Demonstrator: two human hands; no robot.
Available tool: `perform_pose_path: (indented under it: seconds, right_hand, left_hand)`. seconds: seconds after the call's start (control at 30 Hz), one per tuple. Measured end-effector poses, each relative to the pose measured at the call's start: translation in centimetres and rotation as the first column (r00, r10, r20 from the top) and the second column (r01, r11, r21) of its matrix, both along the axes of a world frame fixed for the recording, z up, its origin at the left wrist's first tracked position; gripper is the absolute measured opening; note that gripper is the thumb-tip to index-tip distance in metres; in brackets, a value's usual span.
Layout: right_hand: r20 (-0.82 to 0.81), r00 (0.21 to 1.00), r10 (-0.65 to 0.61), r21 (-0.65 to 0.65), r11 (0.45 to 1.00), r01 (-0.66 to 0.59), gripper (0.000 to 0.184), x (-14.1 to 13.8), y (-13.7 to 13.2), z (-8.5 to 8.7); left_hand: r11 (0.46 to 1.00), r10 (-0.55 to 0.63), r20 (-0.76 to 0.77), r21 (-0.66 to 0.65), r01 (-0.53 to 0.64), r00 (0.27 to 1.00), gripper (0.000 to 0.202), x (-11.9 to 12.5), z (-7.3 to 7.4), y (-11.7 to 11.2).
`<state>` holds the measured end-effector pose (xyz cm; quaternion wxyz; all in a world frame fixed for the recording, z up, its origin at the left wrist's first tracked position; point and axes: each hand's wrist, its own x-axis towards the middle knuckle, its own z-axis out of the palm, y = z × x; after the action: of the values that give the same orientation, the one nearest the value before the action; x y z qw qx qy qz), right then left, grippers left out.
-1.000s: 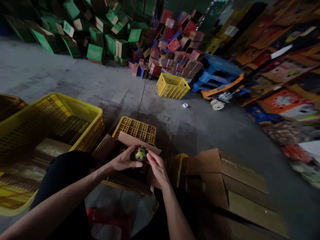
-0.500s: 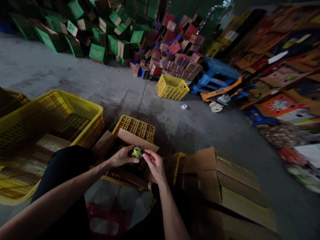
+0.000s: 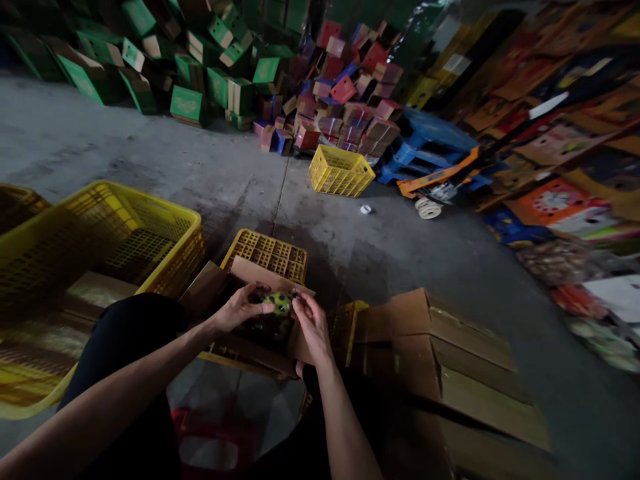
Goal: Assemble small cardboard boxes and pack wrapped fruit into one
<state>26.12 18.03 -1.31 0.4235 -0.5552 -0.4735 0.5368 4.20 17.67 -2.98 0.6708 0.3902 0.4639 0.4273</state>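
A green round thing with dark spots (image 3: 281, 304), fruit-sized and glossy as if in clear film, is held between my two hands above an open cardboard box (image 3: 263, 272). My left hand (image 3: 243, 308) grips its left side, thumb in front. On the right side, the fingertips of my right hand (image 3: 311, 319) pinch its end or the film there. Inside the box it is dark, and more rounded shapes below my hands are hard to make out. Under the box stands a yellow plastic crate (image 3: 270, 251), upside down or with its grid face up.
A large yellow crate (image 3: 183, 227) with cardboard boxes in it stands at left. Closed cartons (image 3: 475, 363) are stacked at right. A red stool (image 3: 215, 427) is below me. Farther off are a small yellow crate (image 3: 343, 172), a pallet jack (image 3: 440, 175) and green boxes (image 3: 186, 103).
Between my hands the green thing has turned and shows more of its spotted side. My hands have shifted slightly apart and the fingers of both have moved along its ends.
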Motion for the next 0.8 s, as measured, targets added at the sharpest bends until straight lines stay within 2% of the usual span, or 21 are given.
perform_pose_path:
  seconds: [0.07,0.17,0.23,0.43,0.67,0.8]
  right_hand:
    - [0.033,0.999,0.006,-0.018,1.0,-0.005,0.043,0.1,0.0,-0.1]
    - [0.061,0.997,-0.05,-0.016,0.999,0.051,0.047,0.4,0.1,-0.3]
    - [0.064,0.995,-0.08,-0.008,0.997,0.081,0.049,0.5,0.2,-0.6]
    - [0.053,0.995,-0.089,-0.027,0.996,0.091,0.046,0.4,0.4,-1.2]
    - [0.064,0.992,-0.104,-0.031,0.994,0.107,0.045,0.0,0.5,-1.0]
    - [0.06,0.993,-0.102,0.003,0.995,0.102,0.043,0.0,0.4,-0.7]
  left_hand:
    - [1.0,0.027,0.038,-0.016,-0.027,0.999,0.061,0.1,0.3,0.2]
    - [0.991,0.119,0.15,-0.084,-0.107,0.982,0.055,0.2,0.7,0.3]
    - [0.984,0.16,0.17,-0.104,-0.144,0.972,0.051,0.3,0.9,0.3]
    - [0.985,0.166,0.152,-0.068,-0.157,0.974,0.046,-0.1,0.5,0.3]
    - [0.982,0.18,-0.044,0.069,-0.177,0.983,0.042,-0.5,0.2,0.7]
    - [0.983,0.183,0.042,0.0,-0.183,0.982,0.045,-0.4,0.2,0.6]
